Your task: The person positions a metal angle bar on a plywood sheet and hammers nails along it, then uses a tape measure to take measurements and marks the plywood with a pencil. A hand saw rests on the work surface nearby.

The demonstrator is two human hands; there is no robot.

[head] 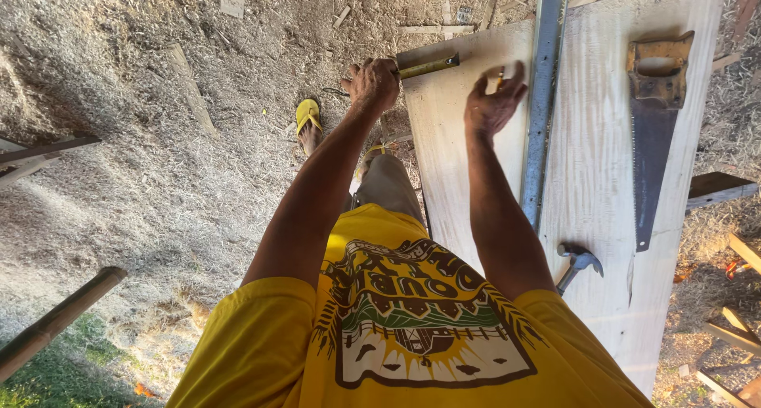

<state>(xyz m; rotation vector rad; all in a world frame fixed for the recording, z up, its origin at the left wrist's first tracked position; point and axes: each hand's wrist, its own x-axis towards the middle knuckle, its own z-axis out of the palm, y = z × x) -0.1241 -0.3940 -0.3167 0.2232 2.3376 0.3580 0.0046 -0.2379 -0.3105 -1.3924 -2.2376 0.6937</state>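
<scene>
My left hand (372, 83) is closed on the end of a yellowish measuring tape (430, 65) whose blade lies across the far corner of a pale wooden plank (602, 186). My right hand (493, 100) hovers over the plank just right of the tape, pinching a small pencil (500, 76) between its fingers. A long grey metal straightedge (543, 99) lies lengthwise on the plank, right beside my right hand.
A handsaw (654, 130) with a worn wooden handle lies on the plank's right side, and a claw hammer (579, 261) rests nearer my body. My foot in a yellow flip-flop (307, 116) stands on sawdust-covered ground. Wooden poles (55, 321) and offcuts lie around.
</scene>
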